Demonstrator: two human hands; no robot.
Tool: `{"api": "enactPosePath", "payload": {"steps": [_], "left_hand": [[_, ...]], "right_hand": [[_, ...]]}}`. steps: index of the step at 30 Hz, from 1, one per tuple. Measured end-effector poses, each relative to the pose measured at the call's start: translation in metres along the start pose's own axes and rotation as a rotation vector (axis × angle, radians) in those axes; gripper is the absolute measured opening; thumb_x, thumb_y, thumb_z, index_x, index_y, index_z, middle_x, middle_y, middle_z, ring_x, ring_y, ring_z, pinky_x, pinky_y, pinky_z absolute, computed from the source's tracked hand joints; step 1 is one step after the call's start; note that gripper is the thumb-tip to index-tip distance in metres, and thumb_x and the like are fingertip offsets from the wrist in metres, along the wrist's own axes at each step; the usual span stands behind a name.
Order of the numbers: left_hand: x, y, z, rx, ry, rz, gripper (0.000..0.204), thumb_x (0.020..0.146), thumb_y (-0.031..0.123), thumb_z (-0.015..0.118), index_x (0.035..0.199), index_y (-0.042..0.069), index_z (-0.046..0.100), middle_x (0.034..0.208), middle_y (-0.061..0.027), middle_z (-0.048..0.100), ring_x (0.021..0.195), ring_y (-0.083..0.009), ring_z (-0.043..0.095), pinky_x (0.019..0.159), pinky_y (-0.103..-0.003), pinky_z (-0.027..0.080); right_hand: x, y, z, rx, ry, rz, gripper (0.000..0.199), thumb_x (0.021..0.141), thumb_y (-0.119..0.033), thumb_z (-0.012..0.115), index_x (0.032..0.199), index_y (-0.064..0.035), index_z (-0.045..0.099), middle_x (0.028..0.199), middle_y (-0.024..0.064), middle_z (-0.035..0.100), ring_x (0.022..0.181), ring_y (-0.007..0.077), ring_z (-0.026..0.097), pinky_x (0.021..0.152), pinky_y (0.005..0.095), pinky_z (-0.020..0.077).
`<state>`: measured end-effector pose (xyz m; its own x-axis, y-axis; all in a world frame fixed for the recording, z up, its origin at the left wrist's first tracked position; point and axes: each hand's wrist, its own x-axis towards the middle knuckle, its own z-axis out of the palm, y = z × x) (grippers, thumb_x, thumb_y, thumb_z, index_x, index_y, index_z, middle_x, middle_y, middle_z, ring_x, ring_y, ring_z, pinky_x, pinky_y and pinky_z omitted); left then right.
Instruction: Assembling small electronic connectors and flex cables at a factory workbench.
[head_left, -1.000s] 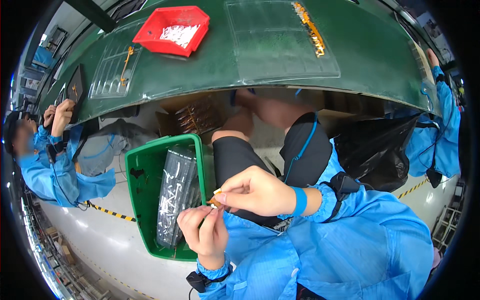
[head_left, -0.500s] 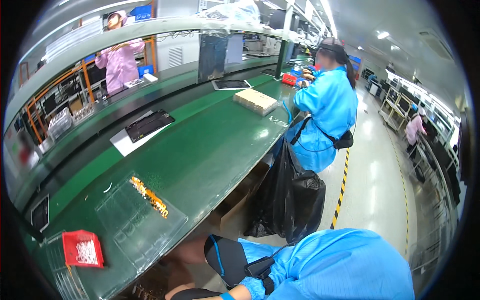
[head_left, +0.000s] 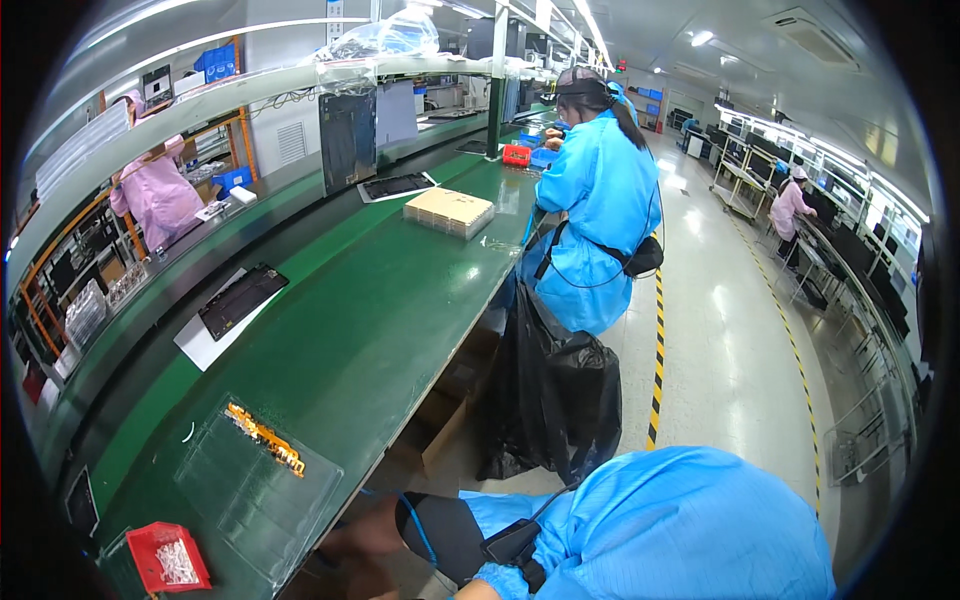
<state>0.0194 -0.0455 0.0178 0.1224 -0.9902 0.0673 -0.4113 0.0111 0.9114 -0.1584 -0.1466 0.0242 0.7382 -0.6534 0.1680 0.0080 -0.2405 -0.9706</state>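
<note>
The clear plastic tray (head_left: 262, 478) lies on the green workbench (head_left: 370, 300) near its front edge, its long axis slanting from upper left to lower right. A row of orange parts (head_left: 265, 439) lies on it along the same slant. Just left, at the bottom edge, sits a red bin (head_left: 168, 557) of small white pieces. Both of the person's hands are out of view below the picture, so their grip cannot be told; only a blue sleeve (head_left: 660, 530) and dark knee (head_left: 440, 530) show. A black bag (head_left: 550, 400) hangs beside the bench.

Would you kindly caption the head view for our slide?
Long green workbench with clear tray, red bin; blue-coated co-worker beyond.
</note>
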Motion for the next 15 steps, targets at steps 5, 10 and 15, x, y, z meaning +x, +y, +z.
{"api": "enactPosePath", "payload": {"steps": [5, 10, 15], "left_hand": [[-0.032, -0.078, 0.000, 0.104, -0.043, 0.104, 0.011, 0.087, 0.005, 0.066, 0.097, 0.002, 0.069, 0.093, -0.0128, 0.070, 0.088, -0.0204, 0.062, 0.082, -0.033, 0.049], [0.021, 0.026, 0.021, 0.079, 0.497, -0.216, 0.009, 0.093, 0.008, 0.062, 0.096, -0.001, 0.059, 0.089, -0.0118, 0.065, 0.080, -0.0173, 0.059, 0.074, -0.027, 0.049], [-0.061, -0.086, -0.065, 0.113, 0.929, -0.320, 0.011, 0.097, 0.009, 0.058, 0.094, 0.000, 0.056, 0.087, -0.0069, 0.062, 0.077, -0.0121, 0.056, 0.071, -0.024, 0.047]], "right_hand": [[-0.012, -0.062, -0.025, 0.144, -0.066, -0.084, 0.025, 0.088, -0.027, 0.070, 0.085, -0.0020, 0.074, 0.075, 0.0104, 0.071, 0.066, 0.0155, 0.066, 0.059, 0.0313, 0.0497], [0.007, -0.001, -0.010, 0.255, -0.140, 0.027, 0.027, 0.095, -0.024, 0.061, 0.097, 0.0013, 0.071, 0.084, 0.0084, 0.073, 0.078, 0.0118, 0.068, 0.070, 0.0276, 0.0547], [0.011, -0.006, -0.034, 0.652, -0.024, 0.380, 0.025, 0.099, -0.017, 0.058, 0.108, 0.0044, 0.067, 0.096, 0.0113, 0.072, 0.088, 0.0169, 0.070, 0.073, 0.0273, 0.0572]]}}
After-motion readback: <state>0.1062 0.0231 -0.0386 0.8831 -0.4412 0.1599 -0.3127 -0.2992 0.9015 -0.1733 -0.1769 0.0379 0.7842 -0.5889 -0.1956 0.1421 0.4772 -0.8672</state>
